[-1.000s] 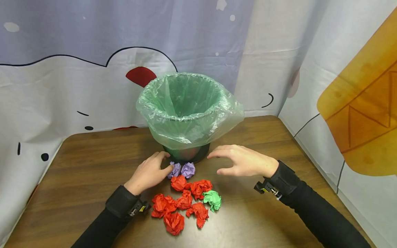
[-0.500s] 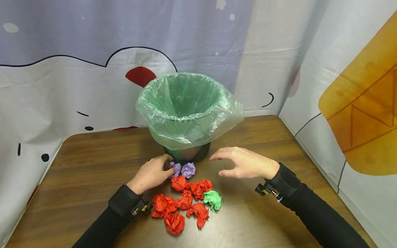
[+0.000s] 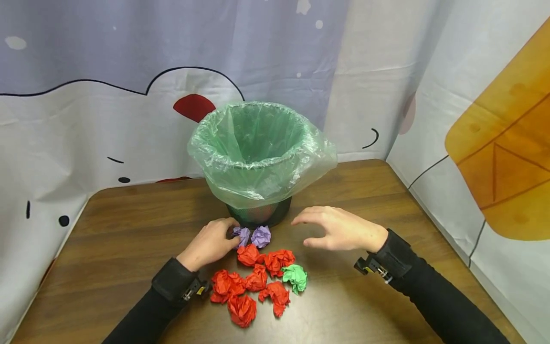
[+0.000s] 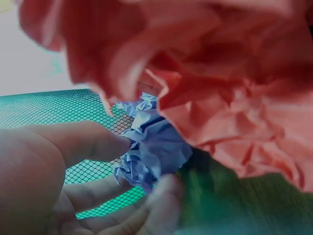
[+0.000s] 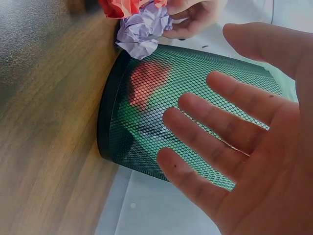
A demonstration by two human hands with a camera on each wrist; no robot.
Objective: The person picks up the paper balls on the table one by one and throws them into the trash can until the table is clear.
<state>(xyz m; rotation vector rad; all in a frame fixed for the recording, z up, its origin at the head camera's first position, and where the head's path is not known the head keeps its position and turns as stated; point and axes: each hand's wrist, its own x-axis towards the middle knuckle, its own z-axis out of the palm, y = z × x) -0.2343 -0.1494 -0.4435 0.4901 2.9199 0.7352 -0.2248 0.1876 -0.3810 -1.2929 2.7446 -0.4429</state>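
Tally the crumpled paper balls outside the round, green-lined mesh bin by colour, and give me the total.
Red crumpled paper balls: 6
Purple crumpled paper balls: 2
Green crumpled paper ball: 1
Total: 9

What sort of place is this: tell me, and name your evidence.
Probably an indoor, curtained-off booth, perhaps for recording: printed fabric hangs close behind a wood-grain table, and a bag-lined mesh wastebasket stands right on that table.
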